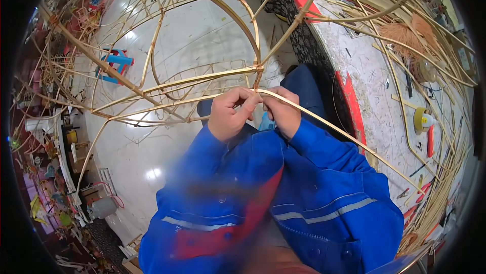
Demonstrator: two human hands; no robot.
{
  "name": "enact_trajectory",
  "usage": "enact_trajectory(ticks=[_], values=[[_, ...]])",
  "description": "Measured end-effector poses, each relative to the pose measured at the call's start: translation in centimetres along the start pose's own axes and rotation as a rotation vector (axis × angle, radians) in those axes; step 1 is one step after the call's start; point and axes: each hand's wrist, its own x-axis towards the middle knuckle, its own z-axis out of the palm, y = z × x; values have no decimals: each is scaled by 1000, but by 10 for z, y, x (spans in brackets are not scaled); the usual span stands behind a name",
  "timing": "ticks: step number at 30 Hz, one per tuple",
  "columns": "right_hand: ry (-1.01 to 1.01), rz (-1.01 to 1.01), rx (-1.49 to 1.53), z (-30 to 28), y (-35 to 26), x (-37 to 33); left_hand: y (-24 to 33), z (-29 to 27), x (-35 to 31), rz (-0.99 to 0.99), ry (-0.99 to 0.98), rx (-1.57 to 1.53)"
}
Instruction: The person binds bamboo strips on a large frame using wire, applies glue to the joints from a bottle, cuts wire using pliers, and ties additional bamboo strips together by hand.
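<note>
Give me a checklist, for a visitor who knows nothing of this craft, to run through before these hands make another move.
1. Both hands at the work: ok; left hand and right hand are close together at the pale strip.
2. Spot between the fingers visible: not ok; the hands partly cover it.
3. Strip's far end resting on the worktop: cannot tell; it is over it in view, but contact is unclear.
4. Joint above the hands uncovered: ok.
5. Worktop tidy: not ok; strips and tools lie scattered.
6. Yellow roll in view: ok, on the worktop, right side.

Glossy pale floor (pixel 129 150) beside cluttered worktable (pixel 372 79)
</note>
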Motion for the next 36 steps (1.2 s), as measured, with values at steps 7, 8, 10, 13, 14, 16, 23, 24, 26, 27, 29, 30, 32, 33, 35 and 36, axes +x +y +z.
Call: enact_trajectory(ticks=[7, 8, 10, 13, 14, 16, 23, 24, 26, 27, 29, 30, 32, 33, 35, 36], values=[[176, -236, 26, 5, -12, 54, -5, 19, -8, 135, 244, -52], [176, -235, 28, 9, -15, 57, -6, 24, -12, 134, 243, -50], [131, -388, -51, 15, -18, 63, -8, 32, -20, 132, 332, -62], [69, -460, -128, 21, -14, 73, -11, 32, -24, 84, 367, -139], [43, -482, -231, 21, -13, 74, -12, 31, -26, 23, 401, -184], [-4, -353, -165, 17, -29, 70, -14, 28, -29, 10, 397, -272], [38, -374, -230, 9, -23, 72, -12, 25, -29, -77, 292, -308], [113, -376, -308, 7, -19, 64, -9, 25, -32, -85, 293, -313], [158, -383, -361, -6, -5, 54, -3, 23, -32, -136, 255, -231], [117, -283, -258, -12, 5, 44, -2, 22, -35, -146, 263, -243], [74, -175, -158, -17, 11, 23, 3, 19, -32, -182, 224, -132], [55, -45, -39, -19, 7, 9, 5, 17, -32, -188, 226, -146], [33, 93, 79, -21, 6, -10, 10, 12, -32, -275, 98, 61], [-15, 194, 220, -21, 8, -17, 10, 11, -32, -279, 99, 54], [-116, 329, 392, -18, -1, -23, 8, 8, -30, -256, 47, 137], [-113, 332, 392, -18, -4, -24, 6, 7, -30, -260, 46, 135]])
